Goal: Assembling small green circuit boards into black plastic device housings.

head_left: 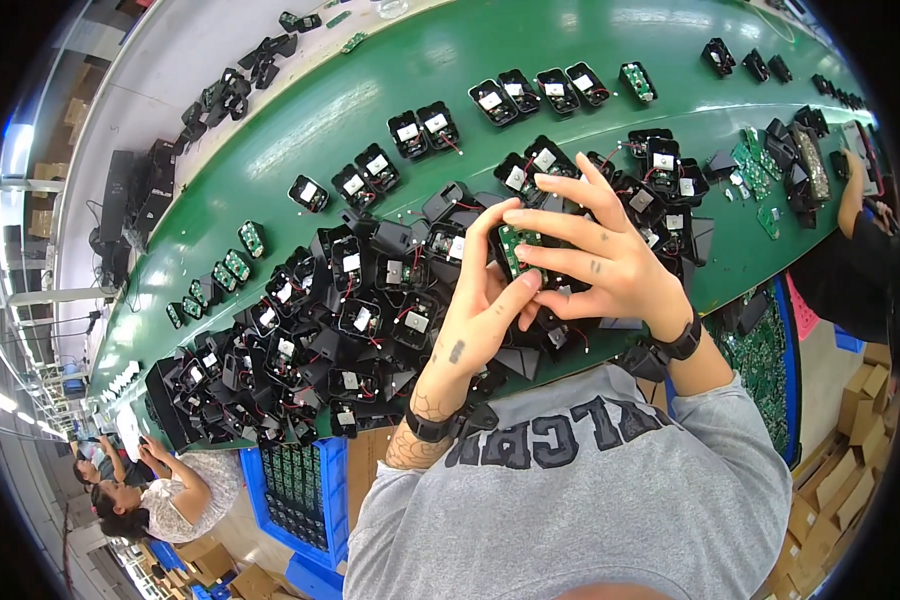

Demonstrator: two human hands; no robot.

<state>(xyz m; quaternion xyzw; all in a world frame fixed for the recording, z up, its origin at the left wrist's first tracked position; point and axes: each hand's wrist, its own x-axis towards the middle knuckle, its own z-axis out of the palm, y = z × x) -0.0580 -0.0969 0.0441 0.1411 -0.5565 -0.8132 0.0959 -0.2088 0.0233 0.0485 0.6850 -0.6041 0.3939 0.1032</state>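
Note:
Both of my hands meet over the green work table (300,130), around a small black housing with a green circuit board (513,240) in it. My left hand (480,300) grips it from the left, its thumb at the near end of the board. From the right, my right hand (610,250) closes in with bent fingers over the board, hiding much of it. Beneath and to the left lies a heap of open black housings (360,320) with white parts and red wires inside. More open housings (545,160) sit just beyond my fingers.
Open housings (435,125) stand in a row along the table's far part. Loose green boards (755,165) lie at the right, near another person's arm (852,190). A blue crate of boards (295,495) stands below the table edge. Cardboard boxes (820,490) are stacked at lower right.

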